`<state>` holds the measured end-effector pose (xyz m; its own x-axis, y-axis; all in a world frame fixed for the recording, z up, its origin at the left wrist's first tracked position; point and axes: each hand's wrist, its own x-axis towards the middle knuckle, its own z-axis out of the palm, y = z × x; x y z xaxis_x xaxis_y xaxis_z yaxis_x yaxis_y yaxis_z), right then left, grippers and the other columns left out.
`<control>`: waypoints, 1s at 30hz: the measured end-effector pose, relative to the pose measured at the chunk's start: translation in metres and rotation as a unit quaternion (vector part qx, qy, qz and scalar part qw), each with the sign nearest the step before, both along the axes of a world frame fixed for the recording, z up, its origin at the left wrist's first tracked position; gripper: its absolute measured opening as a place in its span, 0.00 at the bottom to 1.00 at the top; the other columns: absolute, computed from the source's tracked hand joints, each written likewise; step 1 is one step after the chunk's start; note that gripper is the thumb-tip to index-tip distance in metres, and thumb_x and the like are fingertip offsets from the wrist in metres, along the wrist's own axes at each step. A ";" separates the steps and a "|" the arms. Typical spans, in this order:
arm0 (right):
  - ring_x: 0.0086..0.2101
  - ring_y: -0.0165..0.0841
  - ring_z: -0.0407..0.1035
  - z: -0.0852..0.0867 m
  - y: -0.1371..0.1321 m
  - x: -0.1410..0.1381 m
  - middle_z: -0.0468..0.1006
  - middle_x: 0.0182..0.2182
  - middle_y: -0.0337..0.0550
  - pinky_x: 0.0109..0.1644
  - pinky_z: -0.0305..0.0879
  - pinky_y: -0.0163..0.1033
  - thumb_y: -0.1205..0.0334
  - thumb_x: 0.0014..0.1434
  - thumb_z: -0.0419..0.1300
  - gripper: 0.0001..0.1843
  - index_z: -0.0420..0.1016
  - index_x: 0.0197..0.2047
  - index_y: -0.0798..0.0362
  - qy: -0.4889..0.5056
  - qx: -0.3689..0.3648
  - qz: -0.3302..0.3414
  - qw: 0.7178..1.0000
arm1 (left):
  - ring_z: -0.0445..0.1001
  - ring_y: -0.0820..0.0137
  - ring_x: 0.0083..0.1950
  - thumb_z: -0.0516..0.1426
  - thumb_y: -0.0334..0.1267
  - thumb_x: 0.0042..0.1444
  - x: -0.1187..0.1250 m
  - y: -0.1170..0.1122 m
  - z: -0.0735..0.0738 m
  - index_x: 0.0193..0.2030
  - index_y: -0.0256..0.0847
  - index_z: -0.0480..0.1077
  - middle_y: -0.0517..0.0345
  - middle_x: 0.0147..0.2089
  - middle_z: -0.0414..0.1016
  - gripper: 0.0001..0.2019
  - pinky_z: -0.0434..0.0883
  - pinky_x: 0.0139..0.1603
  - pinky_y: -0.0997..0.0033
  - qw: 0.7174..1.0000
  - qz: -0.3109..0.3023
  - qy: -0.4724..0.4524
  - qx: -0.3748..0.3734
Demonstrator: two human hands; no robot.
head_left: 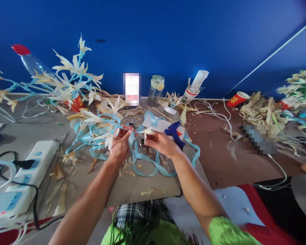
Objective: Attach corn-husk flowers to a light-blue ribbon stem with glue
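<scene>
Pinching a pale blue stem, the left hand (120, 144) holds a branch of cream husk flowers (91, 117) to the left of the blue glue gun (173, 131). The right hand (159, 141), just beside the gun, has its fingertips closed on a small cream bud (148, 130). Light-blue ribbon (134, 151) hangs below the hands in loops to the gun's left, and a strand curls past its right side. The gun lies partly over white paper (156, 126) on the bench (127, 194). Beyond the gun, a white cup (190, 95) bears a red band and a green mark I cannot read. Well to the gun's right, a tipped red cup (238, 98) carries yellow characters too small to make out. Left of the gun and farther back stands a glass jar (154, 95); I can read no label on it.
</scene>
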<state>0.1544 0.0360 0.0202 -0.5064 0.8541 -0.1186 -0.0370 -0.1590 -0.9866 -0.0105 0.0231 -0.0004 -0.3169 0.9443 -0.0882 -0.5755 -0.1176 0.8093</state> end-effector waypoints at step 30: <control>0.21 0.25 0.59 -0.019 0.004 -0.017 0.68 0.20 0.32 0.26 0.55 0.32 0.54 0.45 0.67 0.18 0.70 0.37 0.53 0.203 -0.161 -0.084 0.962 | 0.71 0.74 0.26 0.66 0.38 0.38 -0.001 -0.004 -0.013 0.34 0.40 0.68 0.63 0.27 0.73 0.16 0.68 0.28 0.74 0.978 -0.133 0.153 -0.054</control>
<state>0.1372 0.0401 0.0011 -0.4252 0.8800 -0.2118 -0.4601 -0.4117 -0.7866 -0.0117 0.0191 -0.0139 -0.0884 0.9875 -0.1307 -0.3029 0.0984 0.9479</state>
